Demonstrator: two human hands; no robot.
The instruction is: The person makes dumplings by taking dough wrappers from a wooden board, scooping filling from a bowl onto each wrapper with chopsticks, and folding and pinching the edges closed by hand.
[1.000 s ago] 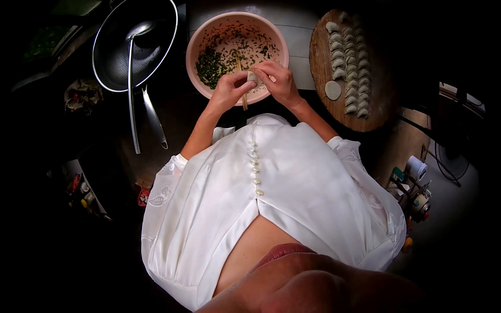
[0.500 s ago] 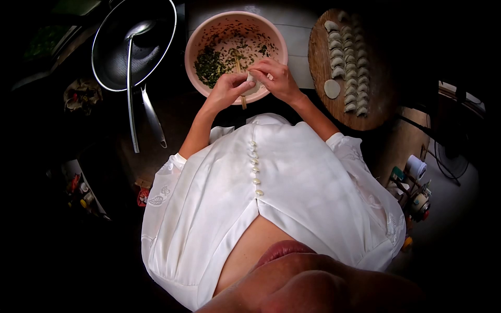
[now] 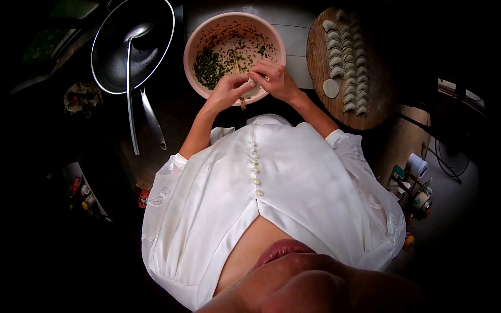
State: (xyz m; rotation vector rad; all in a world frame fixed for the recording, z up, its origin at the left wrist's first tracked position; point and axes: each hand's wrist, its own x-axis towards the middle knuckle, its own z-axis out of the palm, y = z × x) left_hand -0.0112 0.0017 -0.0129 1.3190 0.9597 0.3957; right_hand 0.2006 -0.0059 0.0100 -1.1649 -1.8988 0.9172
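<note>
Over the near side of a pink bowl [image 3: 189, 58], both hands pinch one pale dumpling [image 3: 251, 83], which the fingers mostly cover. My left hand [image 3: 228, 91] is closed on its left side, thumb and fingertips pressed together. From the right, my right hand [image 3: 276, 80] grips the dumpling's edge between thumb and fingers. Chopped green filling [image 3: 207, 68] is heaped at the bowl's left, with bits scattered up the wall. Wooden chopsticks [image 3: 236, 64] lean in the bowl and pass behind the left fingers, their ends sticking out over the near rim.
Right of the bowl, a round wooden board [image 3: 322, 52] bears rows of folded dumplings [image 3: 348, 57] and one flat round wrapper [image 3: 331, 88]. A dark wok [image 3: 112, 62] with a metal ladle [image 3: 129, 94] stands at the left. Small items [image 3: 417, 182] crowd the lower right.
The fingers of both hands have come closer together over the dumpling, so less of it shows. The view has shifted very slightly.
</note>
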